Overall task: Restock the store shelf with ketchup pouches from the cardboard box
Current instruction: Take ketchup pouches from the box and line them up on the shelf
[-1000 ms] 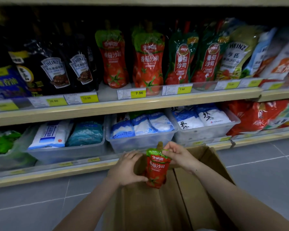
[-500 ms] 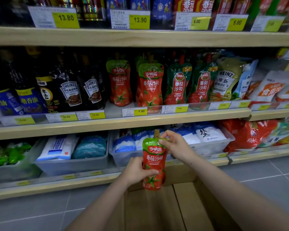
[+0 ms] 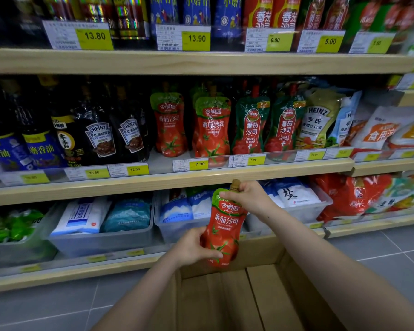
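Shelf unit: three wooden shelves [image 3: 167, 180] fill the view, each front edge lined with yellow price tags [image 3: 200, 164].
Floor: grey tiles [image 3: 46, 304] run under the lowest shelf, open on both sides of the box.
Cardboard box: open-topped [image 3: 227, 299], bottom centre, its far wall up against the lowest shelf edge.
Middle shelf: matching red pouches [image 3: 213, 130] stand upright above the 7.90 tag, with a bare strip [image 3: 160, 161] left of them beside the dark Heinz bottles [image 3: 101, 137].
Bins: clear tubs [image 3: 101, 242] of white bags sit on the bottom shelf, behind the hands.
Ketchup pouch: red with green top [image 3: 225, 225], upright, in the air above the box and below the middle shelf's edge.
Right hand: [image 3: 246, 197] pinches the pouch's top just under the cap.
Left hand: [image 3: 194, 247] wraps round the pouch's lower left, thumb across the front.
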{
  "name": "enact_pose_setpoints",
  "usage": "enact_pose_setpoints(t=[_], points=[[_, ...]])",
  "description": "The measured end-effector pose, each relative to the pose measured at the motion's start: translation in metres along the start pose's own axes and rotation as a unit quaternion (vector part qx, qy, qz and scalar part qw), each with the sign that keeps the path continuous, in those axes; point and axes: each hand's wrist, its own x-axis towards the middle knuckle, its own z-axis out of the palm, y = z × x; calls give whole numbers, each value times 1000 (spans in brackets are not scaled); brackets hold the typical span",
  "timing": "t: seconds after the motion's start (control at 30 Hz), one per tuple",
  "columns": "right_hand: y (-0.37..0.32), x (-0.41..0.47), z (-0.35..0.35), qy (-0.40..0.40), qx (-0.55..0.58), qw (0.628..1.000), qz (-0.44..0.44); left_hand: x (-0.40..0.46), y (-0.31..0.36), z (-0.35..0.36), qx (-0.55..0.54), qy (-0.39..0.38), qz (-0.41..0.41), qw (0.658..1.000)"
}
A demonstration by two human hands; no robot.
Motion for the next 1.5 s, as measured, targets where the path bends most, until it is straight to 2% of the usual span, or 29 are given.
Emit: enact_pose_setpoints(t=[0.17,0.23,0.3,0.4,0.5,0.63,0.77,0.87,1.07,1.2,1.3,1.5], points=[[-6,-10,2,-70,45,995,-51,-1,1,-1,-29,85,15,996],[5,-14,6,-99,56,993,-38,1,6,-6,-36,109,19,993],[15,-17,13,-86,52,995,-22,3,8,-13,-35,118,26,992],[11,-15,17,-55,80,994,-56,3,13,-26,-79,112,52,989],[-18,-8,15,-61,88,989,-98,0,25,-46,-112,121,86,983],[-74,7,15,-56,89,976,-190,4,59,-93,-117,191,141,964],[-130,29,21,-33,103,957,-270,15,92,-154,-80,255,212,940],[-150,44,33,-24,99,947,-304,25,99,-182,-33,305,224,925],[-136,79,60,-6,83,956,-281,49,73,-193,22,338,186,922],[-120,99,69,31,6,974,-222,56,60,-192,52,314,136,938],[-120,110,71,55,-43,976,-208,58,60,-194,97,317,116,936],[-119,114,71,37,-22,980,-194,56,63,-196,120,299,94,942]])
